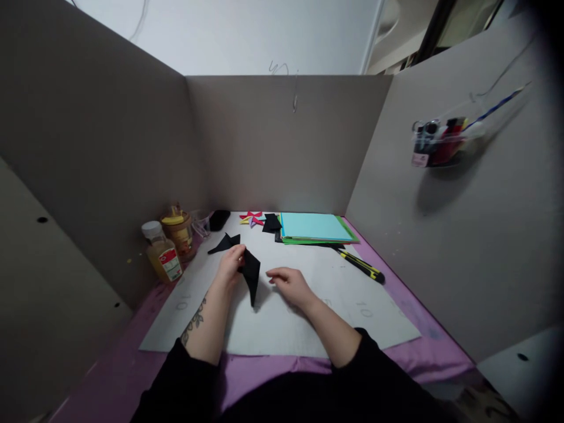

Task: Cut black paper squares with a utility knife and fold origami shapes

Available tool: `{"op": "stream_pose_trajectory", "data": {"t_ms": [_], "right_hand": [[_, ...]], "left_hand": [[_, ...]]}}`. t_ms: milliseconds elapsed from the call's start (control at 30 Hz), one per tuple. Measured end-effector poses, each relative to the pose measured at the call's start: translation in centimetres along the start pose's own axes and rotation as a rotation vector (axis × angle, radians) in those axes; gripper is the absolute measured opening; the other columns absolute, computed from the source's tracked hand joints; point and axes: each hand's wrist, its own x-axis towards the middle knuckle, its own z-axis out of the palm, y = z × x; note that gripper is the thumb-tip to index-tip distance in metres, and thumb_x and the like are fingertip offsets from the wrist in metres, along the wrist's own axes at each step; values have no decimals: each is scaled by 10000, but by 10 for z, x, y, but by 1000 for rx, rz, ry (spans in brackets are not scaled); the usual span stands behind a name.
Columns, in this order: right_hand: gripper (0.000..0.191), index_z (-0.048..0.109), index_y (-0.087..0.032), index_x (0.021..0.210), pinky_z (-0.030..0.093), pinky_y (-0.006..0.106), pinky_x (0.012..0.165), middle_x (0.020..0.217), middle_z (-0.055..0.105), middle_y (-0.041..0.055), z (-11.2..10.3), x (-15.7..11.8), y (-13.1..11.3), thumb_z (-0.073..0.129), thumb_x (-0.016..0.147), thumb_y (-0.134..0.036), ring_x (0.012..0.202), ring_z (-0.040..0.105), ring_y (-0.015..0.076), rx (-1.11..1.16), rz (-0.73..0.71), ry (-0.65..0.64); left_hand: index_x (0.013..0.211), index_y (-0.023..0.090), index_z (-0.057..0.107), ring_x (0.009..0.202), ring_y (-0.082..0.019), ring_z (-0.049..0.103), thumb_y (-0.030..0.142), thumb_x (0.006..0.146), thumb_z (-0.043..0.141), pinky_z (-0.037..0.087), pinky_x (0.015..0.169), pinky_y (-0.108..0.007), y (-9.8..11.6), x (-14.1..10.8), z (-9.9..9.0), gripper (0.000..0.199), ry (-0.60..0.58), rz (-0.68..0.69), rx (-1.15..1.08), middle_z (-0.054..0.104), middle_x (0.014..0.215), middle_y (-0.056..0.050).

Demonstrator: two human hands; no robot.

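My left hand is closed on a folded black paper piece, pinching it near its upper left side. One pointed end of this paper hangs down toward the white board. Just beyond my left hand is another black folded shape with pointed ends; I cannot tell whether it joins the held piece. To the right of the paper, my right hand hovers low over the board, apart from the paper. Its fingers are loosely bent with a gap at the thumb, and nothing shows in them.
A paper stack lies at the back, with small black squares and colourful folded pieces beside it. A yellow-black utility knife rests at right. A glue bottle, a jar and a phone are at left. Grey panels surround the table.
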Motion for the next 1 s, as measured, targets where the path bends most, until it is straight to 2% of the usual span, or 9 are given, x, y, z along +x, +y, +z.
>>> {"op": "stream_pose_trajectory", "data": {"t_ms": [167, 267, 367, 467, 567, 667, 767, 867, 1000], "right_hand": [[352, 665, -181, 956, 362, 211, 468, 820, 688, 52, -3, 7, 0, 619, 731, -448, 582, 574, 123, 115, 136, 1], [290, 654, -161, 777, 313, 205, 446, 617, 611, -9, 0, 5, 0, 685, 666, -428, 483, 467, 86, 63, 171, -42], [270, 591, -160, 602, 271, 207, 432, 502, 531, -34, 1, 5, 5, 687, 664, -404, 437, 383, 67, 15, 196, -51], [307, 557, -172, 576, 232, 211, 403, 460, 501, -42, -3, 9, 10, 667, 678, -439, 398, 343, 65, 54, 206, 83], [330, 538, -183, 584, 212, 209, 384, 471, 514, -39, -11, 14, 11, 669, 664, -476, 387, 349, 69, 157, 204, 287], [340, 530, -181, 584, 220, 201, 383, 492, 535, -33, -16, 16, 9, 677, 652, -480, 395, 362, 66, 229, 174, 388], [333, 543, -180, 618, 237, 197, 384, 502, 546, -33, -16, 16, 9, 681, 650, -482, 401, 388, 68, 268, 165, 349], [342, 540, -177, 607, 238, 199, 382, 457, 512, -44, -15, 17, 11, 701, 637, -478, 391, 389, 69, 268, 175, 258], [397, 476, -181, 537, 196, 201, 368, 430, 492, -50, -19, 20, 13, 734, 587, -478, 363, 349, 54, 316, 213, 384]], "left_hand": [[653, 144, 593, 440, -73, 407, 420, 612, 720, 282, 432, -201, -11, -5, 9, 306, -28, 29, 195, 492, 505, 38], [672, 143, 610, 440, -80, 419, 440, 646, 694, 288, 429, -202, -18, -9, 18, 310, -85, 61, 281, 507, 511, 31], [679, 142, 601, 456, -85, 448, 449, 641, 706, 314, 446, -200, -16, -10, 19, 327, -86, 21, 170, 523, 526, 25], [818, 148, 616, 630, -140, 584, 497, 664, 683, 419, 559, -231, -8, -12, 16, 387, -116, -100, -50, 648, 740, -52], [1022, 160, 610, 759, -181, 619, 475, 655, 707, 443, 632, -263, -4, -18, 16, 493, -276, -168, -36, 672, 912, -98], [950, 128, 654, 601, -144, 566, 404, 617, 745, 386, 553, -242, -7, -26, 23, 442, -398, -104, 260, 657, 744, -60], [754, 112, 676, 470, -100, 455, 386, 641, 699, 310, 487, -234, -10, -31, 29, 298, -390, -31, 480, 563, 547, -2], [705, 115, 679, 425, -89, 394, 384, 674, 646, 271, 458, -234, -8, -33, 30, 273, -413, -55, 552, 486, 461, 27], [684, 128, 670, 455, -105, 440, 445, 735, 563, 289, 453, -232, -5, -30, 25, 339, -446, -84, 558, 586, 541, -24]]}}
